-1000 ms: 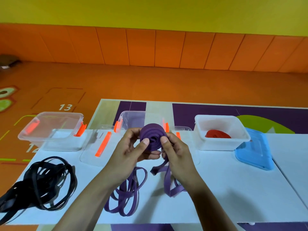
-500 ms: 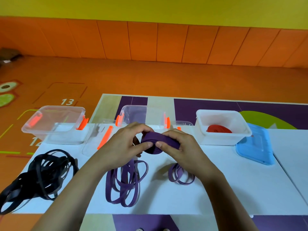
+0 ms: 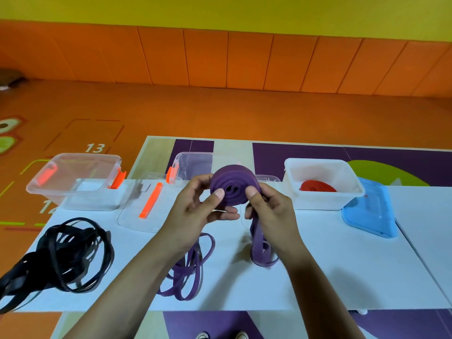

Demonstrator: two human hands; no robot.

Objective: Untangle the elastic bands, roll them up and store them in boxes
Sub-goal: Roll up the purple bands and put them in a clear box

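Presently, item one: purple roll point(image 3: 232, 188), a flat coil with its face turned to the camera, being held above the table point(image 3: 342, 265) between both hands. The left hand point(image 3: 195, 211) is pinching the coil's 9 o'clock edge, thumb on the face and fingers curled behind. The right hand point(image 3: 271, 211) is pinching the 3 o'clock edge in the same way.

Item two: loose tail point(image 3: 261, 250), unrolled purple band, is hanging from under the right hand toward 6 o'clock and pooling in loops on the table. Its long axis is running near vertical, from coil to table (so the slack is feeding in on the right-hand side, and the right hand is the nearer one to guide it).

Item three: purple loops point(image 3: 190, 272) are lying on the table at 7 o'clock from the coil, partly under the left forearm. Whether they are joining the tail cannot be told.

Item four: middle clear box point(image 3: 193, 165), open, is standing just behind the coil at 12 o'clock. The white box point(image 3: 318, 204) at 3 o'clock is holding a red roll point(image 3: 318, 186). Black bands point(image 3: 73, 253) are lying tangled at 8 o'clock, well apart.

Judgement: rolling is under way, not finished. The next turn is likely calling for winding the coil down toward the tail.
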